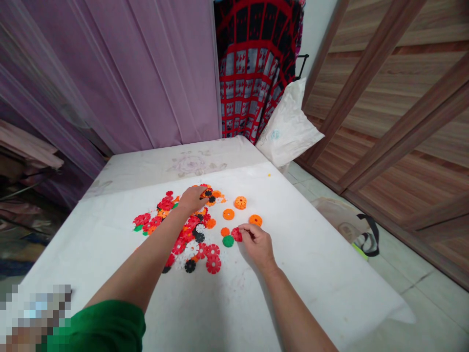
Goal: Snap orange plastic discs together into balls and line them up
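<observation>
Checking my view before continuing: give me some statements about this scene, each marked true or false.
1. The left hand is at the disc pile. True.
2. The right hand is inside the pile. False: it is at a red disc outside it.
3. A green disc lies next to that red disc. True.
4. All orange discs lie in the pile. False: several lie apart from it.
5. The visible sleeve is green. True.
</observation>
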The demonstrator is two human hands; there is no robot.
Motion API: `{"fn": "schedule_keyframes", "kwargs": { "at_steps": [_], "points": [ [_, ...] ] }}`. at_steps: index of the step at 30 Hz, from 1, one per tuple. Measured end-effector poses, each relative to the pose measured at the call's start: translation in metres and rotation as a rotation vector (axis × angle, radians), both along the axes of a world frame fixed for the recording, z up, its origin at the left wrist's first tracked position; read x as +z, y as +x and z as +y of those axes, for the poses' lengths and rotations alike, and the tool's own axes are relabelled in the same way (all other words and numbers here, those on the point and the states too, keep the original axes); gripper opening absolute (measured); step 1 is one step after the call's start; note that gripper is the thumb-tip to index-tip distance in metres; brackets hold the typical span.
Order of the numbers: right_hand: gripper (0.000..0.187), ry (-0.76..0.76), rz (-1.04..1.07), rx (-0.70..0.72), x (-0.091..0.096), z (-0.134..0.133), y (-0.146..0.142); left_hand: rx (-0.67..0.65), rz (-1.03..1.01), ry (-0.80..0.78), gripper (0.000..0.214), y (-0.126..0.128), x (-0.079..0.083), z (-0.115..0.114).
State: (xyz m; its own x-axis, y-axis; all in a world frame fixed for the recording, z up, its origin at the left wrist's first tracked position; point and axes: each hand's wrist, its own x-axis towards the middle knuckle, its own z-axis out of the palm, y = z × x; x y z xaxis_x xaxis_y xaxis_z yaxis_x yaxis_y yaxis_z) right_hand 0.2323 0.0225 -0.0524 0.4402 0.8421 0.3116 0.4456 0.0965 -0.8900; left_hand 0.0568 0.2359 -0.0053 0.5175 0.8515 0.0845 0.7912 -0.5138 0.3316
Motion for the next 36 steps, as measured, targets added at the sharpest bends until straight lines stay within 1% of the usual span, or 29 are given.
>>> {"fn": "schedule_keyframes", "kwargs": {
  "at_steps": [2, 5, 9, 11, 14, 16, 19, 23, 25, 26, 27, 28, 32, 36],
  "points": [
    [0.021, 0.004, 0.001, 0.005, 0.000, 0.000, 0.001, 0.016, -0.004, -0.026, 0.039, 0.000, -0.002, 0.002],
    [0.021, 0.010, 0.004, 0.006, 0.000, 0.001, 0.001, 0.061, -0.055, -0.054, 0.037, -0.002, -0.004, -0.001],
    [0.020, 0.004, 0.010, 0.014, 0.000, 0.001, 0.001, 0.157, -0.191, -0.109, 0.045, -0.008, -0.005, -0.010],
    [0.019, 0.001, 0.016, 0.021, 0.000, 0.000, 0.001, 0.225, -0.280, -0.172, 0.049, -0.012, -0.004, -0.013],
    [0.019, 0.002, 0.008, 0.027, 0.001, 0.000, 0.002, 0.308, -0.425, -0.345, 0.044, -0.021, 0.000, -0.015],
    [0.019, -0.001, 0.000, 0.020, 0.002, 0.000, 0.002, 0.326, -0.523, -0.483, 0.042, -0.027, 0.004, -0.017],
    [0.020, -0.002, 0.002, 0.017, 0.002, 0.000, 0.001, 0.326, -0.653, -0.660, 0.040, -0.034, 0.012, -0.022],
    [0.020, 0.011, 0.042, 0.036, 0.002, 0.001, 0.000, 0.294, -0.771, -0.864, 0.037, -0.041, 0.022, -0.033],
    [0.020, 0.022, 0.063, 0.034, 0.001, 0.001, 0.000, 0.270, -0.862, -1.022, 0.033, -0.043, 0.024, -0.038],
    [0.020, 0.025, 0.068, 0.033, 0.000, 0.001, 0.000, 0.272, -0.894, -1.080, 0.031, -0.044, 0.025, -0.040],
    [0.020, 0.026, 0.065, 0.034, 0.000, 0.001, 0.000, 0.287, -0.908, -1.107, 0.030, -0.043, 0.025, -0.042],
    [0.020, 0.025, 0.055, 0.034, -0.001, 0.001, 0.000, 0.313, -0.900, -1.098, 0.028, -0.043, 0.024, -0.043],
    [0.020, 0.018, 0.009, 0.024, -0.002, 0.000, 0.001, 0.412, -0.807, -0.902, 0.027, -0.039, 0.018, -0.045],
    [0.021, 0.014, 0.013, 0.039, -0.002, 0.001, 0.001, 0.454, -0.765, -0.706, 0.035, -0.038, 0.018, -0.048]
  ]
}}
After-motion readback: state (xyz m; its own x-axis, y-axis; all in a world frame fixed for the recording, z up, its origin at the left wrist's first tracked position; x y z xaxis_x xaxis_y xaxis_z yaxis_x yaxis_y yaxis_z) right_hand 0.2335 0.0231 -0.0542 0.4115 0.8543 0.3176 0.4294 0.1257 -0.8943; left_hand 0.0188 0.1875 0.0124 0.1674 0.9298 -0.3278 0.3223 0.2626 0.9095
